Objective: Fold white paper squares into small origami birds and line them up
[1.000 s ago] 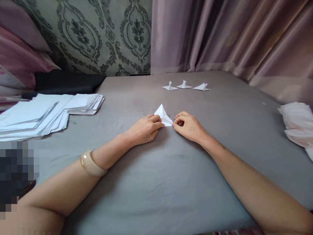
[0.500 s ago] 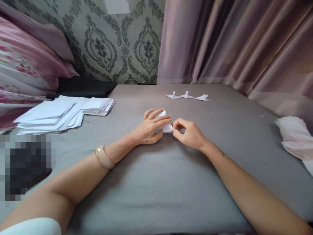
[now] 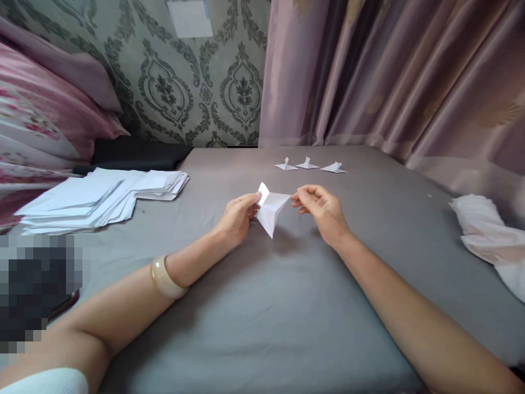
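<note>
A folded white paper figure (image 3: 273,210) with pointed corners is held up above the grey cloth. My left hand (image 3: 240,216) pinches its left side, thumb in front; the fingers behind are partly hidden. At the figure's right tip, my right hand (image 3: 322,208) has its thumb and fingers drawn together, fingertips on the pointed corner. Farther back on the cloth stand three small folded paper birds (image 3: 286,164), (image 3: 307,163), (image 3: 334,167) in a row.
Stacked white paper sheets (image 3: 82,197) lie at the left, before a black item (image 3: 135,153). A blurred-out dark object (image 3: 36,290) is at the near left. Crumpled whitish cloth (image 3: 484,235) sits at the right edge. Curtains (image 3: 369,71) hang behind the grey-covered surface (image 3: 246,328).
The folded paper has been lifted off the cloth and turned. My left hand went from lying flat over it to pinching its left side; my right hand rose slightly.
</note>
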`<state>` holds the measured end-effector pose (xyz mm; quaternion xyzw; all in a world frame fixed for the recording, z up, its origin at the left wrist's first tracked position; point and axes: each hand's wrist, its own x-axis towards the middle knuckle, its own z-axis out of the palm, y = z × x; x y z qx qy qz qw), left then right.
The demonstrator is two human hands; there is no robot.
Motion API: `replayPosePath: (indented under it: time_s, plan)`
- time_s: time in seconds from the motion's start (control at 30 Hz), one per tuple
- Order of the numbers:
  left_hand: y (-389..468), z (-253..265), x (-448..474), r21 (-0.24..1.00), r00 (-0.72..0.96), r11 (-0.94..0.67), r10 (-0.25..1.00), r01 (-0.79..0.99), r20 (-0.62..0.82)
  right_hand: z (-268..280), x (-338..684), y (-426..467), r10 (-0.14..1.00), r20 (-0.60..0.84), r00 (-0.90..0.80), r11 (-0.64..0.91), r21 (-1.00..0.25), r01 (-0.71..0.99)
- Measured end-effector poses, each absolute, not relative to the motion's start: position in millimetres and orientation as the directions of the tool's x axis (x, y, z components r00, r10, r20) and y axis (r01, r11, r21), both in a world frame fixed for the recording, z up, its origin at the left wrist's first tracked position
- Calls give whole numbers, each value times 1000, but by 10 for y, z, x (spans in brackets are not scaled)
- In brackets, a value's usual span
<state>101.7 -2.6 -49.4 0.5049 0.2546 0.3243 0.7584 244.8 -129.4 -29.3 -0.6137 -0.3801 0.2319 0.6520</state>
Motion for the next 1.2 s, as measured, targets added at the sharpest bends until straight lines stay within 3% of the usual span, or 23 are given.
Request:
replayPosePath:
  time_s: [0.1,0.23,0.4,0.57,0.73,0.9,1.2]
  plan:
    - [16,-537,1042,888,615,371,776,-271,-137,-378,2342,-1278,807,210,552,80,-965,251]
    - [-3,-555,1037,914,539,287,837,-285,-95,-523,2182,-1237,833,200,516,47,-955,294]
    - [-127,-542,1009,958,575,135,817,-253,36,-534,2099,-1210,825,144,546,47,-981,189]
    - [-157,-546,985,973,648,113,761,-203,46,-421,2112,-1236,813,78,577,24,-995,101]
    - [-131,-536,969,987,667,80,744,-142,35,-420,2174,-1258,825,175,537,64,-974,219]
    - [-139,-506,959,990,670,104,742,-96,-13,-422,2221,-1267,801,160,576,-21,-955,295]
    - [-149,-489,956,995,629,10,775,-98,54,-391,2189,-1269,852,-23,523,-84,-992,93]
